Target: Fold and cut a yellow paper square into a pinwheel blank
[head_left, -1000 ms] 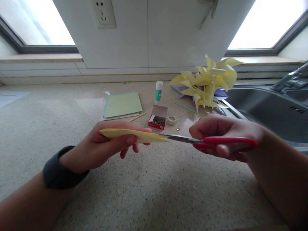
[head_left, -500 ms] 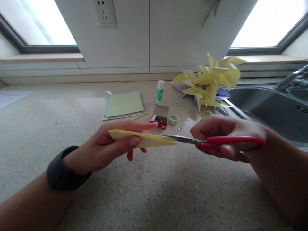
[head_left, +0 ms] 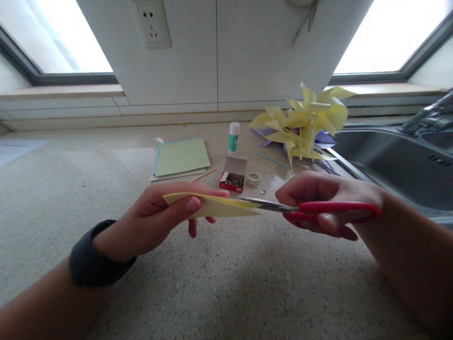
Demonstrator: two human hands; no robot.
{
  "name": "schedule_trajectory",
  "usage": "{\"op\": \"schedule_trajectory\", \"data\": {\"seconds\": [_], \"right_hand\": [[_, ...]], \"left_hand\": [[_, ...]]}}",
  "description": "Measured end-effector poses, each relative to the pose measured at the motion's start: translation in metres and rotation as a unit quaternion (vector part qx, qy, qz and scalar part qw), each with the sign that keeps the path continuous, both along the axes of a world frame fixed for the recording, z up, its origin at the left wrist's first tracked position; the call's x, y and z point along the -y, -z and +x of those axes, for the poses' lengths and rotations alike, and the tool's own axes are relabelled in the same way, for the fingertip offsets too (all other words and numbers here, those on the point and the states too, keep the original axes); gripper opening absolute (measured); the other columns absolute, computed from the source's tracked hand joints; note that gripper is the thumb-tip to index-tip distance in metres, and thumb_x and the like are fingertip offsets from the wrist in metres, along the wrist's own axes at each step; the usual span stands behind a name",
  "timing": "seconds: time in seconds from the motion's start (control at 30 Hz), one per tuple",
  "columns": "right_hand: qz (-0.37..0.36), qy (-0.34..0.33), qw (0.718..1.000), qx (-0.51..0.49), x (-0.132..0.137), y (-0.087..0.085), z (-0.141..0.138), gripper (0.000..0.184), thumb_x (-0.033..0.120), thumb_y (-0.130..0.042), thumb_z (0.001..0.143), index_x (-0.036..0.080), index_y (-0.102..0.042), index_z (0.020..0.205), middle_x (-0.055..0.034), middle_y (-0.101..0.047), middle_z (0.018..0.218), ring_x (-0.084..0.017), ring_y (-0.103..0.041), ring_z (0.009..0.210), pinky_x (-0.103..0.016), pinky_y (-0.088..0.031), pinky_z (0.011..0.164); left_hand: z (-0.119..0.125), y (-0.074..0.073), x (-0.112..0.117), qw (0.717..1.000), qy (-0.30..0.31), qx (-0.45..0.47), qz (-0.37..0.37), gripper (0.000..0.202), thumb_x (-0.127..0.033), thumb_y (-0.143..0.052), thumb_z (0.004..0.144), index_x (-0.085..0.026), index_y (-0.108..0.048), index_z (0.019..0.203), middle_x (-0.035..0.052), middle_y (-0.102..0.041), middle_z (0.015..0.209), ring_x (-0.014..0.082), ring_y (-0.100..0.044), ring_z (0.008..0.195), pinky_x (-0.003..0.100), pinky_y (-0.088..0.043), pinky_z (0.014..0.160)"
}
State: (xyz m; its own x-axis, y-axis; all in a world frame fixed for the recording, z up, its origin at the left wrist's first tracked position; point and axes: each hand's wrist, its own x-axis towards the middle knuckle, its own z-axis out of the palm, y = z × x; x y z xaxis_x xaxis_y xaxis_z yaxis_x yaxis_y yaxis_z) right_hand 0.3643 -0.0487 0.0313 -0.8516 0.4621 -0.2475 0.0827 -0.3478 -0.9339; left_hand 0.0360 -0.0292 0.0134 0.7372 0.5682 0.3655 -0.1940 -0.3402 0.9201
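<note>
Pinched in my left hand [head_left: 163,212], between thumb and fingers, is a folded piece of yellow paper [head_left: 219,208] held above the counter. My right hand [head_left: 325,200] grips red-handled scissors [head_left: 336,208] through their loops. The scissor blades point left and reach into the paper's right end, between its layers; whether they are cutting, I cannot tell. Just beyond the paper stands an open red box of small metal pins [head_left: 231,182], with a roll of tape [head_left: 254,178] beside it.
Sheets of green paper [head_left: 182,158] lie at the back left, near a thin wooden stick [head_left: 203,174]. A glue stick [head_left: 233,137] stands upright behind the box. Yellow paper pinwheels [head_left: 307,125] are heaped by the steel sink [head_left: 389,156]. A blue stick [head_left: 272,159] and a loose pin [head_left: 263,191] lie nearby.
The camera view has shifted slightly. The right hand and scissors have come a little closer to the left hand, and the paper's layers look slightly more spread at the left end.
</note>
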Motion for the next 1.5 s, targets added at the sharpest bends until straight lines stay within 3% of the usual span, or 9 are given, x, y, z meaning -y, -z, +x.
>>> {"op": "schedule_trajectory", "data": {"seconds": [0.23,0.53,0.77,1.1,1.5], "right_hand": [[0.009,0.004,1.000,0.000,0.0016,-0.0013,0.0001,0.033,0.039,-0.080,0.082,0.014,-0.058,0.084,0.0075,-0.057,0.059,-0.002,-0.048,0.033,-0.009,-0.045,0.033],[0.030,0.030,0.999,0.032,0.0079,-0.0052,-0.0016,0.036,0.044,-0.078,0.083,0.016,-0.055,0.080,0.0081,-0.056,0.056,-0.001,-0.043,0.030,-0.007,-0.041,0.030],[-0.003,0.012,1.000,0.007,0.0040,-0.0016,-0.0015,0.036,0.038,-0.082,0.079,0.015,-0.055,0.080,0.0079,-0.057,0.059,-0.002,-0.047,0.032,-0.009,-0.044,0.031],[-0.016,-0.025,0.999,0.014,0.0009,-0.0016,-0.0040,0.035,0.040,-0.083,0.078,0.015,-0.058,0.083,0.0077,-0.057,0.060,-0.002,-0.047,0.034,-0.009,-0.044,0.032],[-0.021,-0.028,0.999,0.031,0.0009,-0.0023,-0.0021,0.036,0.042,-0.080,0.081,0.016,-0.056,0.082,0.0060,-0.058,0.059,-0.004,-0.050,0.038,-0.009,-0.042,0.033]], "left_hand": [[0.0015,-0.0037,0.0003,1.000,0.000,-0.019,0.021,0.033,-0.029,-0.051,0.103,-0.029,-0.068,0.132,0.0081,-0.073,0.112,0.0139,-0.065,0.077,0.021,-0.060,0.061],[-0.0002,-0.0003,-0.0018,0.999,0.002,-0.024,0.041,0.032,-0.023,-0.055,0.101,-0.028,-0.069,0.129,0.0093,-0.069,0.130,0.0134,-0.067,0.081,0.020,-0.061,0.063],[0.0001,-0.0012,-0.0016,0.997,-0.005,-0.037,0.060,0.031,-0.024,-0.055,0.101,-0.029,-0.070,0.128,0.0089,-0.072,0.114,0.0132,-0.064,0.075,0.020,-0.058,0.057],[-0.0027,0.0007,-0.0039,0.995,0.021,-0.061,0.072,0.034,-0.025,-0.055,0.101,-0.031,-0.067,0.132,0.0079,-0.071,0.109,0.0135,-0.062,0.074,0.020,-0.057,0.060],[-0.0028,0.0009,-0.0024,0.996,0.010,-0.057,0.071,0.034,-0.023,-0.055,0.101,-0.032,-0.067,0.132,0.0054,-0.071,0.107,0.0119,-0.062,0.075,0.018,-0.056,0.060]]}}
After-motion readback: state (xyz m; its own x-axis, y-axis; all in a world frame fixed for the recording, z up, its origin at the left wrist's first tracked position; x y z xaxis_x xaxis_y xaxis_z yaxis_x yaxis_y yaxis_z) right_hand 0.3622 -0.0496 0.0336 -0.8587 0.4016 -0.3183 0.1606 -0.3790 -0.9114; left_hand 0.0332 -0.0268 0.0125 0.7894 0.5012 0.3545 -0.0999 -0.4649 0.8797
